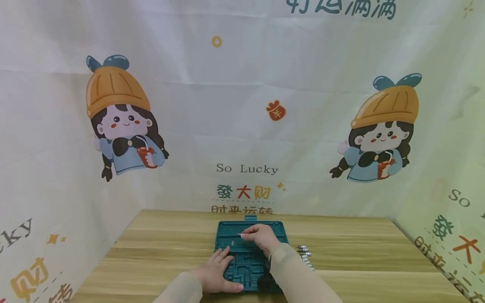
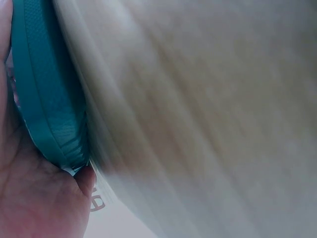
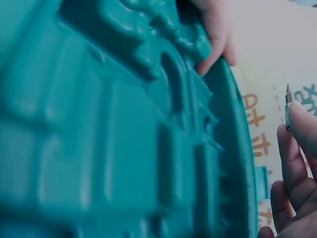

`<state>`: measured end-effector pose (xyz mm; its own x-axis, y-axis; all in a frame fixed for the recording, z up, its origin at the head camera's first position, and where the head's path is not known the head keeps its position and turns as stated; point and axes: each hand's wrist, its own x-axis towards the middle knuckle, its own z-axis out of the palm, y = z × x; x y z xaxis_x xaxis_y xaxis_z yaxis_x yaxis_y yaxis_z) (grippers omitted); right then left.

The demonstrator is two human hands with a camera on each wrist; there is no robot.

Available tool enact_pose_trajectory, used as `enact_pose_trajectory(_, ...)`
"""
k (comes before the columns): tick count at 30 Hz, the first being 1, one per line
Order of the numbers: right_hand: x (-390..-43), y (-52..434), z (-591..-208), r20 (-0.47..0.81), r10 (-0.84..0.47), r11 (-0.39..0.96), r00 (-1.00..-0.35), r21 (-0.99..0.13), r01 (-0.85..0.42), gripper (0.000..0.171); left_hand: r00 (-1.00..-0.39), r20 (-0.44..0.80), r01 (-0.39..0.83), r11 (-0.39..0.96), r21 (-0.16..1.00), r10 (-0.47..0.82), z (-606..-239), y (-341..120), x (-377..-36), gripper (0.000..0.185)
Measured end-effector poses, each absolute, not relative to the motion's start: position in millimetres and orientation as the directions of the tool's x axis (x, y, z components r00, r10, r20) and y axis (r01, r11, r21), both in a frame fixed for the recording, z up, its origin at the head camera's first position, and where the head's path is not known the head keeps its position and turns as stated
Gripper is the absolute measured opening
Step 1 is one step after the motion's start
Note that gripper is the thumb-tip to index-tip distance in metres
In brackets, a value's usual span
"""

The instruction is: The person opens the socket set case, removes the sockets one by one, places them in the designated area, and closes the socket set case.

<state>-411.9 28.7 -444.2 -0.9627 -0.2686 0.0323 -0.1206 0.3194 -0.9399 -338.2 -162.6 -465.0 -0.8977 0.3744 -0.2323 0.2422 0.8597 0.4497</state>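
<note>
Bit (image 1: pixel 240 234) is pinched between the fingertips of the right hand (image 1: pixel 261 237), above the far part of the teal case (image 1: pixel 248 256). It is a thin metal piece; in the right wrist view the bit (image 3: pixel 288 96) shows only as a short pointed tip above the fingertips (image 3: pixel 299 119), which are closed together on it. In the head view its long axis lies almost level and runs left to right, with the free tip pointing to the person's left, over the moulded slots of the case.

The left hand (image 1: pixel 219 273) rests on the near left corner of the case. Its fingers lie flat and a little spread on the tray, and the left wrist view shows the palm (image 2: pixel 34 198) against the case edge (image 2: pixel 47 99), so it seems to steady the case and not to grip it.

The case lies open and flat on the wooden table (image 1: pixel 360 252), near the middle. Just to its right, a row of metal sockets (image 1: pixel 305 254) lies on the table, apart from both hands.

The step in hand is probably the placing of the bit into one slot of the case. The next move would call for lowering the bit until its axis lines up with the slot, then pressing it in while the left hand holds the case steady. Which slot fits it cannot be told from these views.
</note>
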Motion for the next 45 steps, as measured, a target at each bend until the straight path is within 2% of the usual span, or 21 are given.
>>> enact_pose_trajectory(12,-397.2,79.7,-425.2,0.075,-0.280,0.351,-0.957,-0.920,-0.175,0.022,-0.887,-0.238,0.244,0.839,0.486,0.396,-469.4,-165.9,-342.3,0.103)
enact_pose_trajectory(17,-389.4,105.1,-422.9,0.058,-0.248,0.361,-0.967,-0.921,-0.148,0.018,-0.876,-0.227,0.256,0.809,0.530,0.426,-465.2,-165.2,-339.0,0.098)
enact_pose_trajectory(24,-378.3,137.1,-421.5,0.033,-0.205,0.329,-0.978,-0.939,-0.101,0.013,-0.872,-0.225,0.266,0.807,0.527,0.434,-463.8,-165.4,-337.5,0.093)
enact_pose_trajectory(35,-359.6,180.3,-432.0,-0.008,-0.179,0.416,-0.984,-0.907,-0.068,0.016,-0.875,-0.222,0.254,0.797,0.547,0.431,-463.4,-166.0,-336.7,0.095)
enact_pose_trajectory(40,-345.6,200.0,-442.7,0.035,-0.228,0.448,-0.973,-0.884,-0.136,0.016,-0.875,-0.206,0.276,0.800,0.533,0.439,-463.7,-165.1,-337.0,0.097)
enact_pose_trajectory(45,-329.1,215.0,-454.1,0.049,-0.209,0.473,-0.977,-0.869,-0.145,0.014,-0.874,-0.200,0.285,0.802,0.525,0.442,-463.0,-164.8,-335.6,0.099)
